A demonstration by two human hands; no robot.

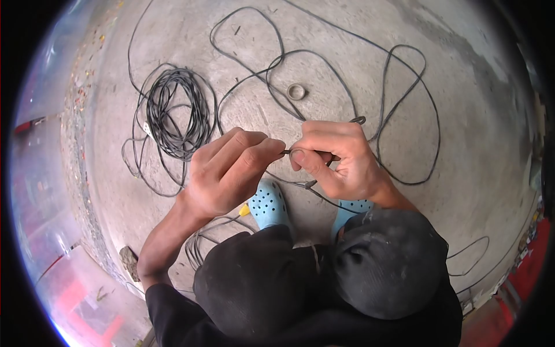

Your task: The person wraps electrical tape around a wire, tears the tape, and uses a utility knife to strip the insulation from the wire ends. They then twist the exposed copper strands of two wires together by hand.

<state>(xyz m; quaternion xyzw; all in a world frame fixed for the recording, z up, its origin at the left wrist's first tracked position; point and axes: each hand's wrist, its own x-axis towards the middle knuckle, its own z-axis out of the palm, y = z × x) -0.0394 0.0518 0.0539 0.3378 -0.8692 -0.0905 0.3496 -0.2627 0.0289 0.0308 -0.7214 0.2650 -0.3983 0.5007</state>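
Both hands meet above my knees on a thin dark cable (pixel 286 152). My left hand (pixel 231 168) is closed, pinching the cable between thumb and fingertips. My right hand (pixel 341 159) pinches the same cable just to the right, its thumb and index finger pressed together. A short dark length passes under the right fingers, and a small dark loop (pixel 359 120) shows just above that hand. Below the hands hangs another cable with a knot or joint (pixel 310 185). What the curled fingers cover is hidden.
A big coil of black cable (pixel 179 115) lies on the concrete floor to the left. A small tape roll (pixel 296 91) lies ahead, among loose cable loops (pixel 435 115). Near my light-blue clogs (pixel 267 202) is a yellow piece (pixel 244 210). A stone (pixel 128 260) sits at lower left.
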